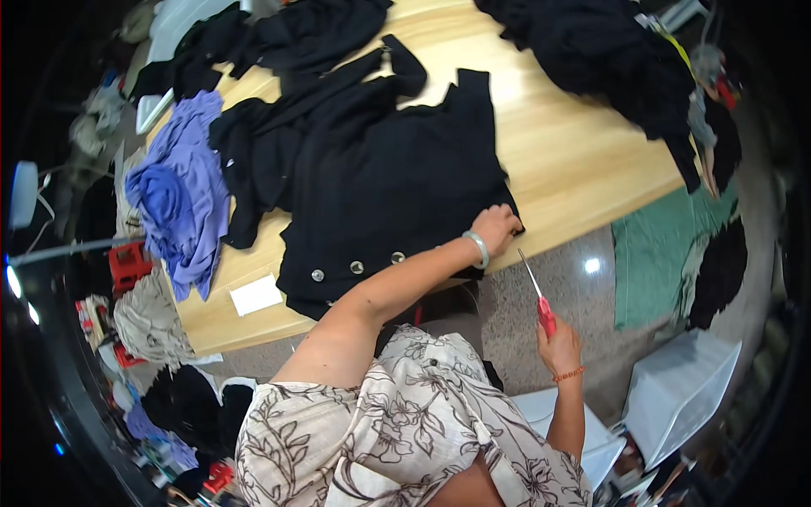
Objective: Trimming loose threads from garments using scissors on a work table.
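Observation:
A black knit garment [397, 177] lies spread on the wooden table in front of me, with several round shiny discs along its near edge. My left hand [497, 228] reaches across to its near right corner; the fingers are closed on the cloth edge there. Off the table's front edge, my right hand [561, 346] grips a red-handled tool [547, 316] with a narrow metal blade. Its tip points up and left, close to my left hand but apart from the cloth. Whether the tool has one blade or two, I cannot tell.
Purple cloth [182, 190] and a white paper slip [256, 296] lie at the table's left. Black clothes [591, 63] are heaped at the far right, more at the far left. Green cloth [655, 253] and a white bin [680, 393] are right of the table [583, 160].

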